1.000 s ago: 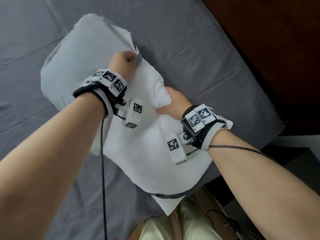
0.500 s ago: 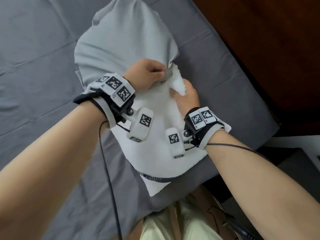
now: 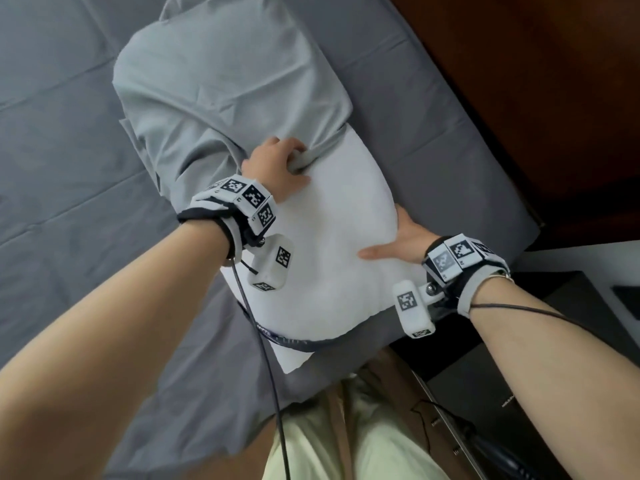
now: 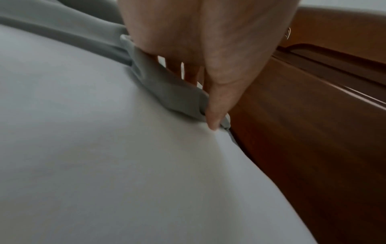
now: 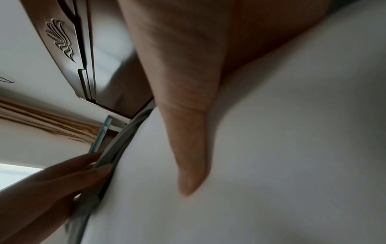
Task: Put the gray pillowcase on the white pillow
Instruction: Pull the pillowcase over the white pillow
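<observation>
The gray pillowcase (image 3: pixel 221 84) is seen drawn over the far half of the white pillow (image 3: pixel 332 237), which lies on a bed covered by a darker gray sheet (image 3: pixel 62 140). The near half of the pillow is left bare; a dark piped seam (image 3: pixel 298 342) is noted along its near edge. The open hem of the pillowcase runs across the pillow's middle, bunched into a fold at the left hand (image 3: pixel 277 171).

That fold is gripped by the left hand: in the left wrist view the thumb (image 4: pixel 217 105) is pressed down on the gathered gray cloth (image 4: pixel 167 89), with the fingers curled behind it. The pinch is narrow and closed on the hem.

The right hand (image 3: pixel 403 242) is laid against the right side of the bare pillow, thumb extended flat over the white surface. From the right wrist view, the thumb (image 5: pixel 188 148) is seen straight and pressed into the pillow; nothing is held. The other fingers are hidden behind the pillow's edge, so their pose cannot be told.

Tracking bands with black-and-white markers (image 3: pixel 247 199) are worn on both wrists, cables trailing from them. A dark brown wooden headboard (image 3: pixel 519 98) is recorded beside the bed, on the right. Pale trousers (image 3: pixel 346 438) are visible at the lower edge.
</observation>
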`<state>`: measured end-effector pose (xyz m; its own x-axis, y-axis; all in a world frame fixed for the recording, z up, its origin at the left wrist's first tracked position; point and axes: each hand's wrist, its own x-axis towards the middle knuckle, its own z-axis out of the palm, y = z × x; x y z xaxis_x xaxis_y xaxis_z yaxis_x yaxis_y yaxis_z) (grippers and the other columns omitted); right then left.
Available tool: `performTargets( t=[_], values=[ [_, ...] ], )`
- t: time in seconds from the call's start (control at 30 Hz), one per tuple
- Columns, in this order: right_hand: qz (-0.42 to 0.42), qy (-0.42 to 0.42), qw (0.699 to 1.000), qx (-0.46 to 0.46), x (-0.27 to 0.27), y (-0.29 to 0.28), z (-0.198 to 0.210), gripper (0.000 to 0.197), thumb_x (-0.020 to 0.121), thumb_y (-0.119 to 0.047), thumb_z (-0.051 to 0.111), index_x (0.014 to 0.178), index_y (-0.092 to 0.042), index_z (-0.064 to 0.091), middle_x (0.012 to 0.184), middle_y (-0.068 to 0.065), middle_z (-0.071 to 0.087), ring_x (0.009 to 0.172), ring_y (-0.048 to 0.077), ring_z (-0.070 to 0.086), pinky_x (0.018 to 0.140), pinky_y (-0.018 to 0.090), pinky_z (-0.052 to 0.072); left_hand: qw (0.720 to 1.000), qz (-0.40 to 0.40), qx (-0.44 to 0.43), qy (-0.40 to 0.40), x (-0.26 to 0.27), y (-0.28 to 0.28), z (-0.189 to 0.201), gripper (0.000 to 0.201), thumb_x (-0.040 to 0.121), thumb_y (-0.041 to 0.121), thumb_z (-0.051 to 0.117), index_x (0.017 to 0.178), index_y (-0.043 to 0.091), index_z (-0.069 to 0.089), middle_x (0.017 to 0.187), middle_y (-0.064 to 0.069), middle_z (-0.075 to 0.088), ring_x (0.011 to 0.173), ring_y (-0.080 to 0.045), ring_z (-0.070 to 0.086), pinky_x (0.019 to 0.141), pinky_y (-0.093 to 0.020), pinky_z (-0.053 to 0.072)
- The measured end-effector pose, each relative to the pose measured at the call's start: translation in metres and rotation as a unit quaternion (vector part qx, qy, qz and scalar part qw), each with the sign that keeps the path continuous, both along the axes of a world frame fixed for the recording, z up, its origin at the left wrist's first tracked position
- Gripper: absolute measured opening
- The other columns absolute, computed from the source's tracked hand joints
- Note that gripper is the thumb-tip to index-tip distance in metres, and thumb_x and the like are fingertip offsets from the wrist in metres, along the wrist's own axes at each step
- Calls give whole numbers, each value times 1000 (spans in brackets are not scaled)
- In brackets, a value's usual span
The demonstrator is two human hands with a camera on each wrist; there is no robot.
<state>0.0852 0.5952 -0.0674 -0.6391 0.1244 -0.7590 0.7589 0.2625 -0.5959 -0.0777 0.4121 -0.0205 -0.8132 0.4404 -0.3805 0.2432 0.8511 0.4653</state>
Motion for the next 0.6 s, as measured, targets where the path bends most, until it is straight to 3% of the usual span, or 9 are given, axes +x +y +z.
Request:
performTargets(
  t=[0.13,0.2,0.27,0.3,0.33,0.37,0.47,0.53,0.6],
  values=[
    [-30,88,995,30,-3,-26,0,98,66,-11,83,146,-21,27,133,-7,51,123,14,49,104,29,38,999,7,-30,18,3,17,-2,43,83,18,53,125,25,53,119,-10,61,112,-32,56,98,-45,44],
    [-21,117,991,62,-5,-37,1,80,71,-12,78,140,-20,37,132,0,56,121,21,53,104,33,42,999,4,-29,34,2,27,-2,25,88,11,44,109,7,56,104,-17,61,96,-34,57,84,-34,46],
    [-23,146,986,76,-7,-43,7,61,76,-12,72,131,-17,46,126,5,61,117,27,56,99,38,45,1000,8,16,26,2,38,5,8,89,9,43,86,3,48,90,-18,55,83,-28,50,74,-27,39],
    [-19,163,983,83,-10,-45,11,52,79,-13,69,127,-16,49,124,7,62,114,30,58,97,40,47,998,5,54,19,3,44,10,20,90,10,44,96,-4,58,87,-18,57,82,-23,51,72,-24,39],
    [-9,184,979,93,-14,-47,17,46,81,-14,67,124,-15,51,121,8,64,111,31,59,95,42,48,996,-9,92,1,5,50,18,24,92,11,46,96,8,69,84,-14,60,80,-14,50,69,-19,39],
    [-7,205,974,97,-19,-49,23,43,83,-15,65,123,-14,52,119,8,64,109,31,60,93,42,48,990,-23,136,-12,9,56,25,23,93,12,47,98,3,68,84,-9,64,81,-6,52,68,-12,39],
    [-60,247,964,77,-38,-49,30,41,81,-17,66,120,-13,55,115,10,66,108,31,61,93,45,49,978,-81,191,-34,24,66,42,26,93,8,48,110,8,68,103,8,65,98,-3,55,76,1,36],
    [-107,243,961,75,-44,-44,26,46,75,-28,66,118,-16,56,115,10,67,109,30,62,93,49,50,970,-100,205,-84,33,61,42,23,94,10,51,108,6,68,96,11,61,85,4,54,73,3,34],
    [-162,237,956,61,-45,-37,17,46,71,-33,64,117,-30,58,116,-1,68,109,21,64,95,45,51,965,-110,208,-118,36,53,36,21,94,13,51,106,5,67,86,5,60,75,0,52,68,-2,36]
  ],
)
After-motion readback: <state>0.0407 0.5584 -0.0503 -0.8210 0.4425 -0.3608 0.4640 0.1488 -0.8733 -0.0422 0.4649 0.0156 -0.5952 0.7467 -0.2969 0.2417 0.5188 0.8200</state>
